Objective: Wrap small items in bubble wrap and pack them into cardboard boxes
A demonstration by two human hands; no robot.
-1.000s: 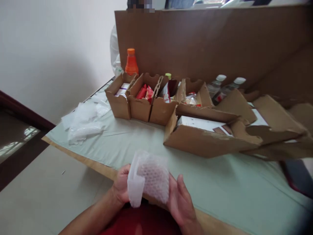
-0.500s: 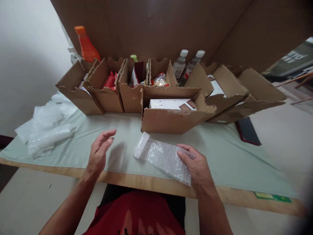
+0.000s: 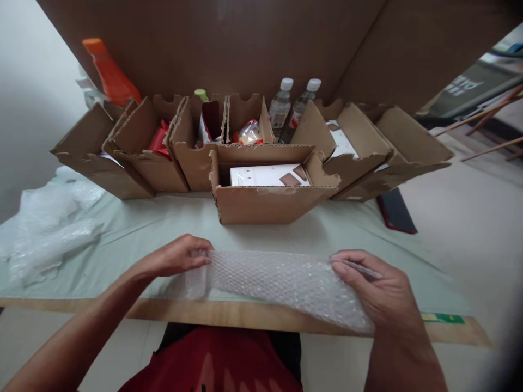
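Observation:
A strip of clear bubble wrap stretches between my two hands, above the near edge of the table. My left hand pinches its left end, where a folded flap hangs below the fingers. At the other end, my right hand grips the wrap between thumb and fingers. The lower right corner of the wrap droops past the table's wooden edge. Behind it stands a low cardboard box holding white boxes with brown squares on them.
A row of cardboard bins lines the back, with red packets and other packages inside. Behind them are an orange bottle and clear bottles. More bubble wrap lies at left; a dark flat object lies at right.
My left hand has moved over to the bubble wrap and taken hold of its left end. The wrap is now lifted and pulled out longer, and my right hand has shifted right with it.

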